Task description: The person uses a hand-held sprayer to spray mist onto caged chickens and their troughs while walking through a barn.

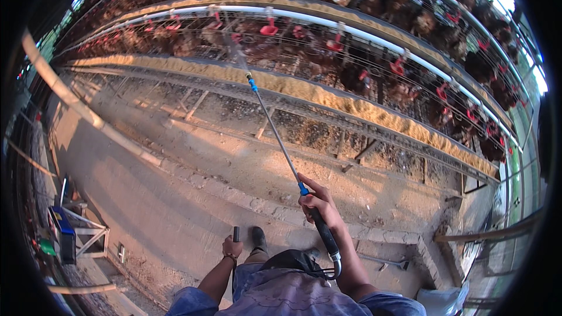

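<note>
My right hand (324, 208) is wrapped around the black grip of a spray lance (279, 138), index finger stretched along the rod. The thin metal tube slants up and away to a blue fitting and brass-coloured nozzle (249, 76), where a faint mist leaves towards the cages. Behind the nozzle runs a long trough of yellowish feed (307, 87), with caged brown hens (303, 50) above it. Red drinker cups (269, 30) hang from a white pipe (307, 16). Low by my left leg, my left hand (232, 248) grips a black ribbed handle (236, 233), its lower part mostly hidden.
A low concrete kerb (237, 195) crosses the floor before my boots (259, 238). A bamboo pole (88, 112) slants at left, above a blue-and-black box (66, 235). A long-handled scraper (382, 262) lies at right, near a pale sack (441, 299).
</note>
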